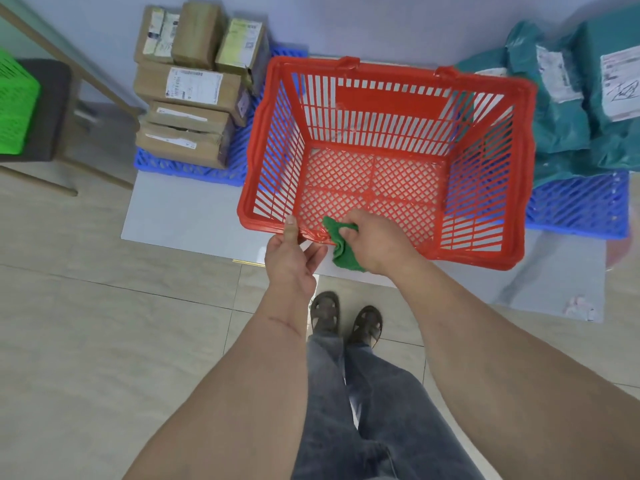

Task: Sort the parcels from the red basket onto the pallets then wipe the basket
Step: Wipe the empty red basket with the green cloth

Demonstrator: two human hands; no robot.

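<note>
The biggest thing that can go wrong is the red slatted plastic basket (388,157) itself getting away from me. It is empty and looks light, and my left hand (289,258) holds only its near rim, thumb on top and fingers (313,252) curled beneath. If I scrub hard with my right hand (375,242), I judge the far end could swing or the whole basket slide off toward the wall beyond my fingers.

Next, the stacks. The brown cardboard boxes (188,88) are piled loosely on the blue plastic pallet (187,169) just left of my left hand's reach, and the teal plastic mailer bags (571,95) are heaped on another blue lattice pallet (578,209) to the right of my right hand. A shoved basket could knock either pile, and the top boxes look the easiest to topple.

Smallest risk: the crumpled green cloth (341,249) clenched in my right fingers (346,232) lies over the near rim, between my two hands, and could snag in the open mesh floor or slats.

Underfoot is beige tiled floor (104,341), with a pale grey mat (194,216) under the basket and pallets. A pale wall (381,22) closes the far side. Far left of my hands a bright green slatted crate (15,105) sits on a dark stool (52,109).
</note>
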